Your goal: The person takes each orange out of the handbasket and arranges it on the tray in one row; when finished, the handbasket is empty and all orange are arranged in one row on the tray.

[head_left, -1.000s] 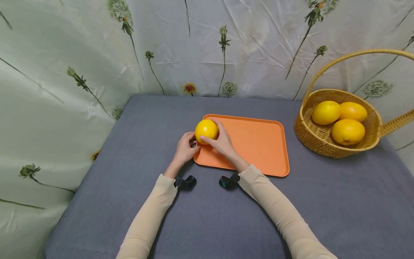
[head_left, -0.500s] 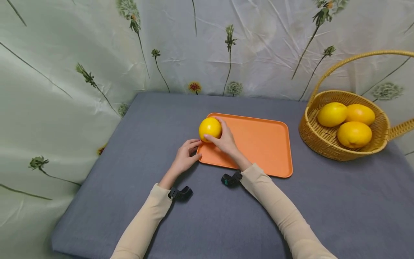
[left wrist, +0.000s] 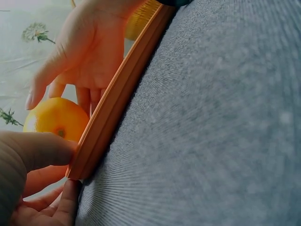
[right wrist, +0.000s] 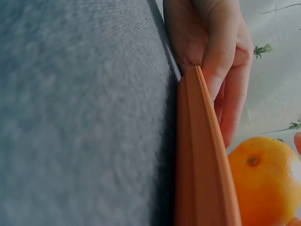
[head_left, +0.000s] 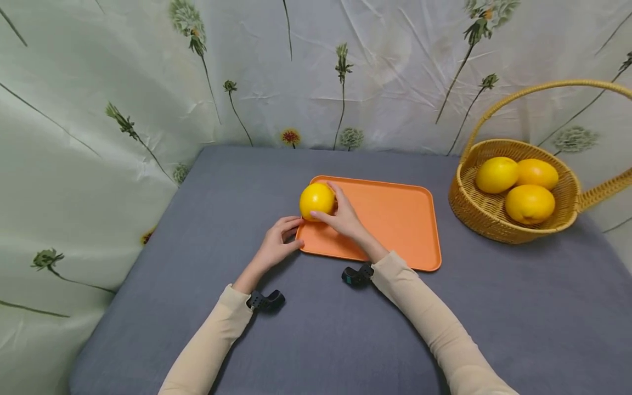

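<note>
A round yellow-orange orange (head_left: 316, 201) sits at the left end of the orange tray (head_left: 390, 219). My right hand (head_left: 345, 218) holds it from the right, thumb in front and fingers behind. The left wrist view shows the stem end of the orange (left wrist: 56, 117) facing the camera. My left hand (head_left: 277, 241) is at the tray's near left corner. Its thumb (left wrist: 51, 150) lies against the tray rim (left wrist: 101, 120), and a fingertip touches the tray's underside, so the hand pinches the edge. In the right wrist view, that left hand (right wrist: 225, 61) is beside the tray corner.
A wicker basket (head_left: 474, 219) with a tall handle stands right of the tray, holding three similar fruits (head_left: 530, 204). Grey cloth (head_left: 316, 329) covers the table. A flower-printed curtain (head_left: 395, 71) hangs along the back and left.
My left hand has drawn back from beside the orange, down and left to the tray's near left corner. My right hand keeps holding the orange at nearly the same spot.
</note>
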`<action>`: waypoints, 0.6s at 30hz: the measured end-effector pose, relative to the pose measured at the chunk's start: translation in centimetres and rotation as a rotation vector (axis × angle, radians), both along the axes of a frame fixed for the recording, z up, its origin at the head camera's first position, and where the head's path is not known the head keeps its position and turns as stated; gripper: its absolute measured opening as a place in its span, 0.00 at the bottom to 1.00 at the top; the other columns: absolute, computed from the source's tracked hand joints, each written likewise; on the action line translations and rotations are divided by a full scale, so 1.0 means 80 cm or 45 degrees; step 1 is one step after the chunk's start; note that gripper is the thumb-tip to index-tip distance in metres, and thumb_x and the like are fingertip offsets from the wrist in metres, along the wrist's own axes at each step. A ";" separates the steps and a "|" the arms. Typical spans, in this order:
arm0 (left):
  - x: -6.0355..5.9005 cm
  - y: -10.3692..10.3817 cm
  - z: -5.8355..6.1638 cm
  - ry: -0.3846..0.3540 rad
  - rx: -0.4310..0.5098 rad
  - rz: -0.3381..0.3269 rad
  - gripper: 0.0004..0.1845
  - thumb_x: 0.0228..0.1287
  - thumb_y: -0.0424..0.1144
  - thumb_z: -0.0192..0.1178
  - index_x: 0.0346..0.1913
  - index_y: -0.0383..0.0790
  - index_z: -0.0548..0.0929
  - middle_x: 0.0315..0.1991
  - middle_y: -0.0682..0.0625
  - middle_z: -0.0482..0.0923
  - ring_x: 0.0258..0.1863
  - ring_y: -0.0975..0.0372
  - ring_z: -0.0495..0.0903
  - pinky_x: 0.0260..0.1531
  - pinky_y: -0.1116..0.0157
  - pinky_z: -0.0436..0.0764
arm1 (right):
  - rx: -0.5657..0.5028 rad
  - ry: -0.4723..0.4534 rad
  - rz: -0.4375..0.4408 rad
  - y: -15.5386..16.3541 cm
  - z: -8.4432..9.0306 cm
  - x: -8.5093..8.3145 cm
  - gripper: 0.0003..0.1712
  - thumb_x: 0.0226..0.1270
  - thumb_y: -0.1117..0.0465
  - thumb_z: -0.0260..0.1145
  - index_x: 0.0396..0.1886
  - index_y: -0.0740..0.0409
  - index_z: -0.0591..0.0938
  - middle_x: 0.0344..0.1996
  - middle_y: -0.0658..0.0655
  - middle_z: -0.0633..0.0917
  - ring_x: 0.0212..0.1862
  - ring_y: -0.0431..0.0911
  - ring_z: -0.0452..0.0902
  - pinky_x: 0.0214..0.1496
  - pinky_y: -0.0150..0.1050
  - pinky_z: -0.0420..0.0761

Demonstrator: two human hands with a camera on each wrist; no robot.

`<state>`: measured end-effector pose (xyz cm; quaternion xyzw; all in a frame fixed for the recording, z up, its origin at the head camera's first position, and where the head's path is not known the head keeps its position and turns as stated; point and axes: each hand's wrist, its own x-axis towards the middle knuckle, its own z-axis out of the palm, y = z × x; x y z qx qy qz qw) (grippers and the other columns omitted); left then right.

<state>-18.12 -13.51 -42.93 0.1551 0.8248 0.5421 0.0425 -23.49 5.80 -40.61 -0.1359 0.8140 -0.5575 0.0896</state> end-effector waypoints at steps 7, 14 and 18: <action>-0.003 0.000 -0.010 0.052 -0.034 -0.015 0.27 0.55 0.25 0.62 0.60 0.22 0.70 0.62 0.31 0.65 0.61 0.43 0.71 0.62 0.51 0.71 | -0.035 -0.060 0.028 0.013 0.001 0.001 0.48 0.62 0.56 0.65 0.75 0.49 0.47 0.69 0.63 0.59 0.65 0.58 0.65 0.66 0.52 0.72; 0.001 0.001 -0.010 0.082 -0.041 -0.017 0.27 0.55 0.25 0.62 0.60 0.23 0.71 0.62 0.31 0.66 0.60 0.43 0.72 0.61 0.51 0.72 | 0.065 -0.111 0.008 0.063 0.005 0.010 0.48 0.63 0.52 0.64 0.74 0.40 0.46 0.69 0.66 0.59 0.67 0.60 0.62 0.69 0.54 0.67; 0.002 0.000 -0.012 0.074 -0.036 -0.001 0.27 0.56 0.25 0.62 0.60 0.23 0.71 0.62 0.32 0.65 0.61 0.43 0.72 0.61 0.51 0.71 | 0.085 -0.101 -0.010 0.100 0.019 0.019 0.47 0.64 0.52 0.63 0.74 0.38 0.46 0.70 0.65 0.58 0.67 0.60 0.62 0.69 0.56 0.67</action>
